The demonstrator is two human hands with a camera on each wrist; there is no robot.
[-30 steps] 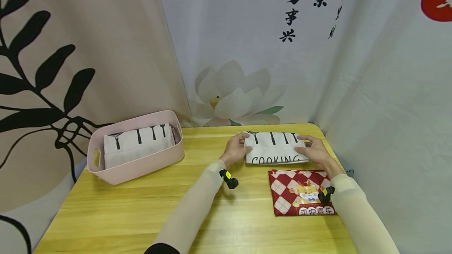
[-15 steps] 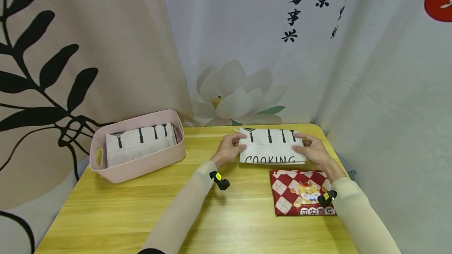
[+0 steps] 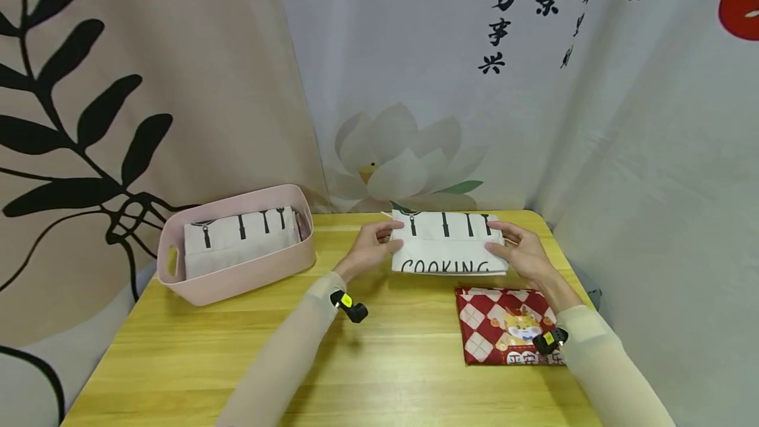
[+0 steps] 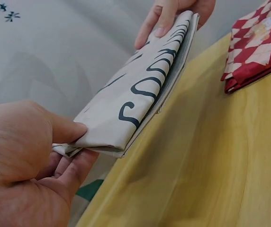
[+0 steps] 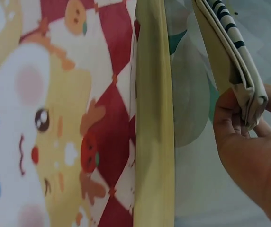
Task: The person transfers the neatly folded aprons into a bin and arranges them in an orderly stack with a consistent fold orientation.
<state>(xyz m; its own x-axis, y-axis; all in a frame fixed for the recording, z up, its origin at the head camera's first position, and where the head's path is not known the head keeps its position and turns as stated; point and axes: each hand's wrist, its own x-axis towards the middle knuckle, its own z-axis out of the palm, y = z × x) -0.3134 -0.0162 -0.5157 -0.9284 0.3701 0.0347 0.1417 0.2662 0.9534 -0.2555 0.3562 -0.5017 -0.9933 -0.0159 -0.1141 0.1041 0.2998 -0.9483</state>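
A folded white cloth point(image 3: 447, 242) with black utensil prints and the word COOKING is held just above the table by both hands. My left hand point(image 3: 367, 250) pinches its left end, thumb on top and fingers beneath, as the left wrist view shows at the cloth's near corner point(image 4: 112, 127). The right hand point(image 3: 526, 257) grips the opposite end; in the right wrist view that hand point(image 5: 254, 146) has its fingers around the folded layers point(image 5: 242, 71). Below the right forearm lies a folded red-and-white checked cloth point(image 3: 477, 328) with a cartoon animal, partly covered by the wrist.
At the table's left back stands a pink basket point(image 3: 249, 277) with a folded white printed cloth point(image 3: 237, 246) inside. The wooden table point(image 3: 379, 361) meets printed curtains at the back. Another curtain point(image 3: 664, 183) hangs along the right side.
Both hands have carried the white cloth a little to the left and slightly up, away from the table surface. The left hand shifted further than the right; the view has also moved slightly.
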